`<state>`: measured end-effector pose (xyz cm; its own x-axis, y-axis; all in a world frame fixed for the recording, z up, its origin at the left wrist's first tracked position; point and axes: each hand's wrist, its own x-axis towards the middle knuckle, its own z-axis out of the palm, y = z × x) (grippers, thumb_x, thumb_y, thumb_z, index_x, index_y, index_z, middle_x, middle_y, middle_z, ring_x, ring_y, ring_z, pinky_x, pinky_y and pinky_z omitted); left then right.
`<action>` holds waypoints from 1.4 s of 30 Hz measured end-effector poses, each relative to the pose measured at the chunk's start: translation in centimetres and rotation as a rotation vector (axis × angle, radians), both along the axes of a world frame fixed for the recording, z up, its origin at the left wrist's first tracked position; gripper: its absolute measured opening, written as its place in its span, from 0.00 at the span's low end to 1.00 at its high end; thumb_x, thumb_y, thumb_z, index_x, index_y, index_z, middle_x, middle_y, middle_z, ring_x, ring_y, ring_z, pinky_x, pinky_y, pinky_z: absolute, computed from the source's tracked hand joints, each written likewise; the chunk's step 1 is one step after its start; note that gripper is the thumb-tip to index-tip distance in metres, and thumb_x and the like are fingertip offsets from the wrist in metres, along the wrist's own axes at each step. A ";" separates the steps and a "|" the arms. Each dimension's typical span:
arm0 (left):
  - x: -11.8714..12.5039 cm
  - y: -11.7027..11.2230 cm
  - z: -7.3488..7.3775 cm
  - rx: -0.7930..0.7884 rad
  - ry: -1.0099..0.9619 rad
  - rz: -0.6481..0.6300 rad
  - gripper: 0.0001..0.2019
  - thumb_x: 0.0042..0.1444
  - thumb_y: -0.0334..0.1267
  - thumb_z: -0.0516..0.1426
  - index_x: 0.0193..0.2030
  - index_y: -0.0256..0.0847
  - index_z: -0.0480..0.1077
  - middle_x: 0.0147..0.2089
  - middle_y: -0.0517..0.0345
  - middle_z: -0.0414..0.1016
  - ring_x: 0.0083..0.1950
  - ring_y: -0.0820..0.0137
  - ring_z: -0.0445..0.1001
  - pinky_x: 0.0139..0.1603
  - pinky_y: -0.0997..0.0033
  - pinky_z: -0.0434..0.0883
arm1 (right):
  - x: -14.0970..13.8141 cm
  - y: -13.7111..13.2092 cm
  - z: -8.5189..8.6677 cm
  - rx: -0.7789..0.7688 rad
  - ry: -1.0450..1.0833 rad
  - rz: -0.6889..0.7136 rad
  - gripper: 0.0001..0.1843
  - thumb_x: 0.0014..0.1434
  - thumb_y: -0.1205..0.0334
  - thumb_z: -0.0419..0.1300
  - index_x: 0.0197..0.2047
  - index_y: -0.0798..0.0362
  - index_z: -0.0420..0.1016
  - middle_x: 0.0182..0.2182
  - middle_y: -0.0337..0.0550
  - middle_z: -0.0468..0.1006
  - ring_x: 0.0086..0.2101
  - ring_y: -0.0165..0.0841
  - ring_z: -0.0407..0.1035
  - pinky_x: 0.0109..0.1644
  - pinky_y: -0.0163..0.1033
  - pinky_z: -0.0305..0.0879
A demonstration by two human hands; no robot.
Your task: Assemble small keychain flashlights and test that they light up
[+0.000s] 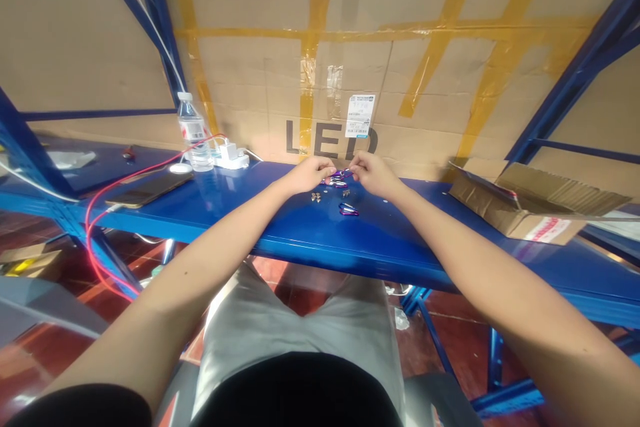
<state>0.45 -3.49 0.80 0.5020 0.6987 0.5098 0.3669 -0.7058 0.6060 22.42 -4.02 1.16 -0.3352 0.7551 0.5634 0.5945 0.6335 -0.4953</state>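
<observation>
Your left hand (313, 173) and right hand (371, 172) pinch, contents unclear, at one carabiner pile (339, 182); left of it, one bottle (195, 133).

Brass-coloured bits (315, 197) too small to identify; right hand (369, 172) partly hides a clip (344, 173)

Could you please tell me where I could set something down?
Bare blue metal tabletop shows between the dark flat phone and left forearm, and between right forearm and open brown cardboard box. It is crowded around the left hand, right hand and shiny purple carabiners.
</observation>
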 end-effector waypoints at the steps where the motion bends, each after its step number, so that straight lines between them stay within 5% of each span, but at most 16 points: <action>1: -0.1 0.2 0.0 -0.011 -0.005 -0.001 0.11 0.64 0.37 0.56 0.33 0.36 0.74 0.30 0.58 0.75 0.33 0.71 0.71 0.36 0.72 0.66 | 0.1 0.2 -0.1 -0.020 0.024 0.002 0.05 0.63 0.66 0.55 0.33 0.50 0.67 0.24 0.38 0.74 0.27 0.34 0.68 0.35 0.39 0.64; 7: -0.3 0.9 -0.4 -0.085 -0.046 0.014 0.06 0.58 0.30 0.60 0.41 0.34 0.76 0.37 0.55 0.78 0.38 0.70 0.74 0.42 0.69 0.69 | 0.5 0.0 -0.1 -0.143 0.039 0.044 0.04 0.64 0.66 0.57 0.36 0.50 0.66 0.26 0.38 0.76 0.25 0.32 0.68 0.33 0.39 0.65; 14: 0.8 -0.1 -0.9 0.078 -0.143 -0.049 0.06 0.53 0.29 0.63 0.38 0.36 0.74 0.40 0.56 0.78 0.45 0.68 0.76 0.51 0.66 0.70 | -0.6 -1.1 -0.2 -0.120 0.050 0.111 0.10 0.60 0.60 0.65 0.43 0.51 0.72 0.35 0.43 0.82 0.35 0.37 0.76 0.42 0.43 0.72; 18: 1.4 -1.4 -0.5 0.144 -0.150 -0.057 0.05 0.55 0.29 0.60 0.39 0.37 0.73 0.40 0.57 0.79 0.44 0.68 0.76 0.49 0.68 0.70 | -1.2 -1.7 0.3 -0.285 0.191 0.214 0.06 0.63 0.60 0.64 0.40 0.52 0.72 0.33 0.45 0.83 0.34 0.38 0.78 0.39 0.42 0.73; 21: 1.5 -2.1 -0.2 0.227 -0.091 -0.025 0.06 0.56 0.27 0.58 0.40 0.38 0.74 0.40 0.57 0.79 0.42 0.68 0.75 0.47 0.69 0.69 | -1.3 -2.4 0.7 -0.454 0.212 0.277 0.11 0.65 0.57 0.63 0.33 0.53 0.72 0.26 0.43 0.77 0.27 0.35 0.74 0.31 0.40 0.69; 25: 1.8 -2.1 -0.2 0.251 -0.127 0.014 0.11 0.56 0.32 0.62 0.46 0.39 0.75 0.48 0.53 0.79 0.46 0.66 0.74 0.49 0.67 0.69 | -1.1 -2.8 0.9 -0.592 0.333 0.356 0.20 0.61 0.53 0.68 0.26 0.51 0.66 0.17 0.32 0.60 0.18 0.26 0.57 0.23 0.37 0.62; 28: 1.9 -1.3 -0.4 0.032 -0.308 0.005 0.22 0.53 0.37 0.66 0.55 0.38 0.73 0.56 0.47 0.77 0.52 0.62 0.74 0.53 0.64 0.69 | -1.2 -2.7 0.7 -0.588 0.387 0.355 0.19 0.61 0.54 0.69 0.26 0.52 0.67 0.17 0.30 0.56 0.18 0.25 0.51 0.21 0.36 0.58; 31: 1.5 -0.5 -0.4 -0.351 -0.518 -0.156 0.24 0.62 0.51 0.58 0.57 0.35 0.74 0.54 0.42 0.79 0.54 0.57 0.77 0.53 0.61 0.71 | -1.8 -2.8 0.3 -0.452 0.291 0.297 0.13 0.63 0.57 0.66 0.29 0.52 0.72 0.18 0.34 0.63 0.19 0.29 0.59 0.24 0.38 0.64; 34: 0.9 -0.2 -0.3 -0.643 -0.659 -0.313 0.37 0.66 0.65 0.47 0.59 0.31 0.74 0.55 0.36 0.80 0.55 0.52 0.79 0.52 0.58 0.74 | -3.0 -3.5 -0.2 -0.153 0.114 0.255 0.04 0.64 0.62 0.64 0.38 0.52 0.80 0.33 0.45 0.80 0.35 0.38 0.75 0.43 0.45 0.75; 37: 0.5 -0.4 -0.1 -0.797 -0.713 -0.393 0.45 0.66 0.70 0.40 0.64 0.28 0.71 0.58 0.32 0.79 0.55 0.50 0.80 0.51 0.57 0.75 | -4.1 -4.3 -0.5 -0.042 -0.047 0.244 0.12 0.67 0.65 0.57 0.47 0.53 0.82 0.50 0.52 0.83 0.51 0.45 0.75 0.57 0.51 0.71; 42: 0.4 -0.6 -0.2 -0.888 -0.737 -0.425 0.48 0.66 0.71 0.36 0.68 0.28 0.67 0.59 0.31 0.79 0.53 0.50 0.81 0.48 0.57 0.76 | -4.4 -4.1 -0.9 -0.047 -0.138 0.218 0.17 0.71 0.65 0.52 0.51 0.56 0.82 0.56 0.54 0.80 0.54 0.46 0.74 0.60 0.51 0.69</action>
<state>0.85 -4.12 0.64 0.5673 0.7992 0.1988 -0.4249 0.0773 0.9019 18.02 -8.12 0.25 -0.5639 0.6807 0.4676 0.5103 0.7324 -0.4507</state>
